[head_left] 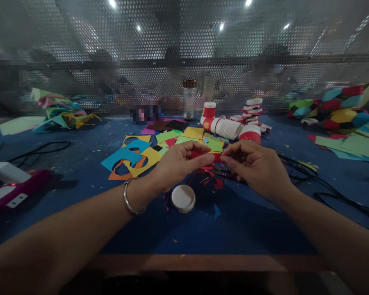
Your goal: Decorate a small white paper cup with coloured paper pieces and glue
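Observation:
A small piece of red paper (217,157) is stretched between my two hands above the table. My left hand (180,163), with a silver bangle at its wrist, pinches it between thumb and fingers. At the paper's other end the thumb and fingertips of my right hand (260,167) are closed on it. Dark-handled scissors (226,173) lie beneath, partly hidden by my right hand. Several red paper scraps (215,181) are scattered below. Nearer to me is a shallow white round cup piece (183,197), its hollow side up.
Cut coloured sheets (127,155) lie behind my left hand. Paper cups (226,128) and a clear bottle (189,100) are farther back. A power strip (21,188) sits at left, black cables (335,196) at right. A perforated metal screen (160,45) borders the far edge.

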